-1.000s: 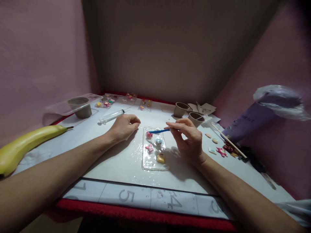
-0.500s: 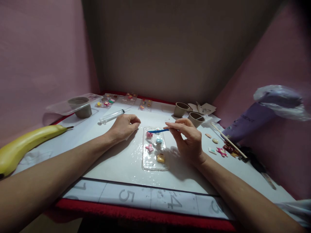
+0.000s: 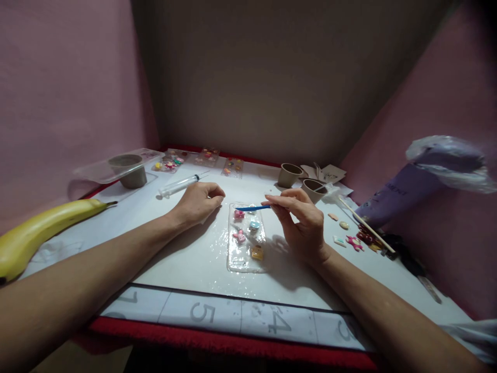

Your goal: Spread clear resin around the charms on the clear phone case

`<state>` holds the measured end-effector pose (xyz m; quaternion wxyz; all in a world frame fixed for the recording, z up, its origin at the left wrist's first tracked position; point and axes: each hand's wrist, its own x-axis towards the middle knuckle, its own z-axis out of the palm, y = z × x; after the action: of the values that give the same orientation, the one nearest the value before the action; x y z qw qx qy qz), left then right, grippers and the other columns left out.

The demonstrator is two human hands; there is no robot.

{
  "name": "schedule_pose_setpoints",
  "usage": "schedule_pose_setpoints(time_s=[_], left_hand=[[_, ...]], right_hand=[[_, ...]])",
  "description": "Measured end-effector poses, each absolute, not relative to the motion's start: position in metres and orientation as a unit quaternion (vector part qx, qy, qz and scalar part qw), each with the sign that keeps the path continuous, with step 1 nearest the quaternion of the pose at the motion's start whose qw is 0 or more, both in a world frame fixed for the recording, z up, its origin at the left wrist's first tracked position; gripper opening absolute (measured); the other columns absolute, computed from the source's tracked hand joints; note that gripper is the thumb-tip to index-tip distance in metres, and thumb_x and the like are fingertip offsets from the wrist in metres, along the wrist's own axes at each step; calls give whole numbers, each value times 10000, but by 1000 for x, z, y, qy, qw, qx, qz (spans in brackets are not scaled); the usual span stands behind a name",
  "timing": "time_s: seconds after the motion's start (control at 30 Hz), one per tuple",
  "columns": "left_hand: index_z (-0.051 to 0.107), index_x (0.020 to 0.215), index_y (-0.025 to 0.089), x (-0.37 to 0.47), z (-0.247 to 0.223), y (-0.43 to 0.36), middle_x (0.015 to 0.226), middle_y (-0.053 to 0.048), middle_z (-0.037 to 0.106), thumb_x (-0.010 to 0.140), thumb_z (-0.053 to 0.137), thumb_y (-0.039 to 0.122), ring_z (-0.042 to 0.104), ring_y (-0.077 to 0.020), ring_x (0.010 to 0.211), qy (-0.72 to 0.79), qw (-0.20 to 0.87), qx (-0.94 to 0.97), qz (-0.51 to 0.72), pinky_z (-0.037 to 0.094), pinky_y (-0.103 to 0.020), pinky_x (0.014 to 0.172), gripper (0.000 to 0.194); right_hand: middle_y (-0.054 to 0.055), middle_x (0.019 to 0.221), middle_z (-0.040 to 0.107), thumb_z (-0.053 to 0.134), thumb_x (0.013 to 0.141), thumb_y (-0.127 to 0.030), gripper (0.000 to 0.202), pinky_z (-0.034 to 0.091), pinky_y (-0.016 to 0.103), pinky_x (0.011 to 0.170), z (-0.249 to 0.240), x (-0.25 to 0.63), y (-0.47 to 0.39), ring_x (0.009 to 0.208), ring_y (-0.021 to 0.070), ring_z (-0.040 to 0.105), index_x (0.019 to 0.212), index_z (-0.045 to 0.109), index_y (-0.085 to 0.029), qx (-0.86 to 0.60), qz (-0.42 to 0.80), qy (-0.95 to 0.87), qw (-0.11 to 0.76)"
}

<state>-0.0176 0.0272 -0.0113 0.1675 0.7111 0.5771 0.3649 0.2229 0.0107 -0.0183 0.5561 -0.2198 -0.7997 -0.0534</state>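
Observation:
A clear, glossy phone case (image 3: 247, 262) lies on the white board, with several small charms on it: a pink one (image 3: 238, 214), a blue one (image 3: 254, 226), a pink rabbit shape (image 3: 239, 235) and a yellow one (image 3: 257, 253). My right hand (image 3: 301, 217) pinches a thin blue stick (image 3: 252, 207) whose tip is over the case's upper left part, near the pink charm; contact cannot be made out. My left hand (image 3: 200, 202) rests on the board left of the case, fingers curled together; anything between them is hidden.
A syringe (image 3: 179, 186) lies behind my left hand. At left are a banana (image 3: 50, 225) and a cup (image 3: 133, 178). Two cups (image 3: 289, 175) stand at back right. Loose charms (image 3: 354, 243), a wooden stick (image 3: 367, 225) and a purple bag (image 3: 399, 194) are at right.
The blue stick's tip has lifted slightly and its angle has changed a little. My right hand has shifted only slightly, and my left hand looks the same.

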Motion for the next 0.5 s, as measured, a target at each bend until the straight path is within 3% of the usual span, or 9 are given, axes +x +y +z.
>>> schedule_pose_setpoints(time_s=[0.5], left_hand=[[718, 771, 185, -17, -12, 28, 762, -20, 728, 705, 565, 271, 632, -178, 701, 575, 162, 712, 369, 490, -293, 702, 187]], right_hand=[[14, 776, 745, 579, 893, -109, 242, 539, 385, 715, -18, 222, 11, 771, 184, 610, 1052, 704, -242, -236, -60, -795, 556]])
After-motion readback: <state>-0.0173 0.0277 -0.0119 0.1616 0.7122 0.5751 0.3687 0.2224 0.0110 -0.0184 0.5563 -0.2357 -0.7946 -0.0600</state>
